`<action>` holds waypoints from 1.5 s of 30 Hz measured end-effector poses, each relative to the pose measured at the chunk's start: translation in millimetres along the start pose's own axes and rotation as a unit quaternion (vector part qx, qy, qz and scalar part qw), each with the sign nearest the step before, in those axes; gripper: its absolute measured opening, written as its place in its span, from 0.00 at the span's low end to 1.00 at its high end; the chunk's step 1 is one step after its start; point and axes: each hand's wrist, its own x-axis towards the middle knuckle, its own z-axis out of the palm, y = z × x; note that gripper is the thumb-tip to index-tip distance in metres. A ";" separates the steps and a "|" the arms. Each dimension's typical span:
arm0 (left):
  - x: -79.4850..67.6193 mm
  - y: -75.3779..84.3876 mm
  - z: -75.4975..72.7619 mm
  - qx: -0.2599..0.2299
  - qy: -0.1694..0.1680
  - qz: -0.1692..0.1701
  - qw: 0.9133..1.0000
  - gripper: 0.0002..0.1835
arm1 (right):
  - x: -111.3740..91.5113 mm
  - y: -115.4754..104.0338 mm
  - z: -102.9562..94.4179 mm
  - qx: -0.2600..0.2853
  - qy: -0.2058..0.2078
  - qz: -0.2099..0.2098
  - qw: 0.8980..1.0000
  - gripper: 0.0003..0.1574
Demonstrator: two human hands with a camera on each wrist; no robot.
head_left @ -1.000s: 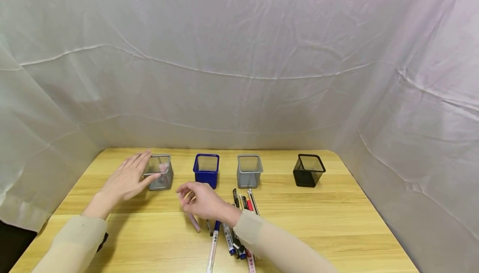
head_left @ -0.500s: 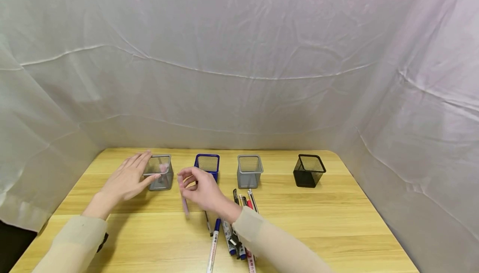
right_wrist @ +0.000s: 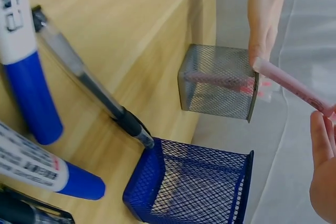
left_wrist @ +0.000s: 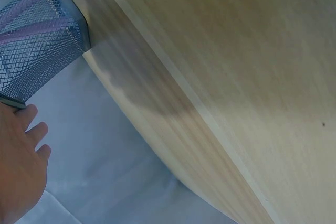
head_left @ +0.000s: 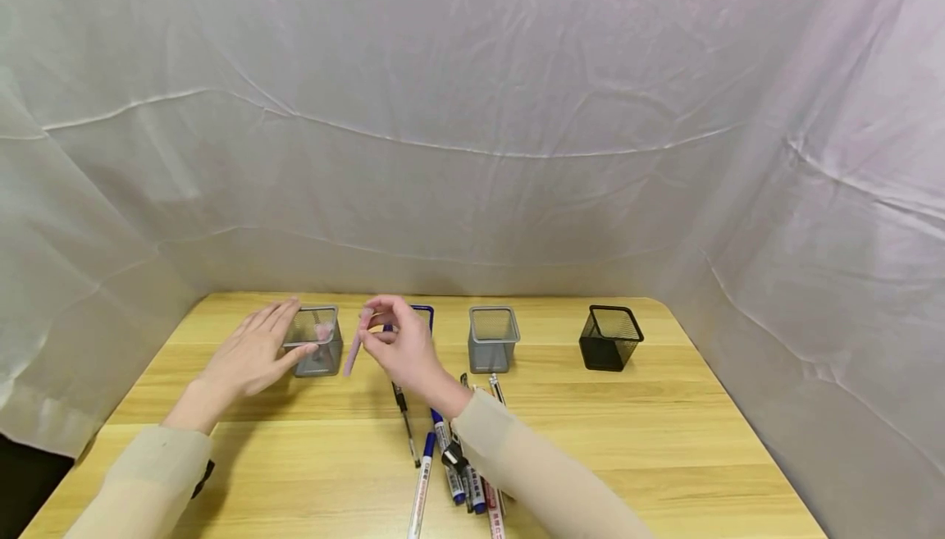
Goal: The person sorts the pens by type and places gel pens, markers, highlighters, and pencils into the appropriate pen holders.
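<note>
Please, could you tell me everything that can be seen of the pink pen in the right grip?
The pink pen is slim, straight and pale pink, with a lighter end and dark marking too small to read. It looks like plastic. The right grip pinches it near its upper end, and it is tilted in the air. In the head view, its lower end appears just right of the leftmost grey mesh holder; whether they touch, I cannot tell.
</note>
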 end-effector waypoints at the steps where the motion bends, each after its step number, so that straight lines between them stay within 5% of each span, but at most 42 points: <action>1: -0.2 0.2 -0.1 0.000 0.001 0.000 1.000 0.49 | 2.1 -0.2 -0.1 0.002 0.006 -0.005 1.000 0.23; 11: 0.1 -0.3 0.6 0.000 0.000 0.003 1.000 0.49 | 25.2 5.1 0.9 -0.003 0.059 -0.051 0.997 0.20; 20: 0.5 -1.0 1.5 -0.001 0.005 0.004 1.000 0.48 | 45.1 6.1 7.8 0.000 0.094 -0.044 0.995 0.19; 30: 2.5 0.8 1.7 -0.003 0.000 0.002 1.000 0.48 | 53.6 19.0 21.4 0.006 0.068 0.004 0.998 0.16; 45: -0.6 0.0 0.2 -0.004 -0.003 -0.001 1.000 0.48 | 53.9 29.4 38.0 -0.068 0.013 0.032 0.997 0.13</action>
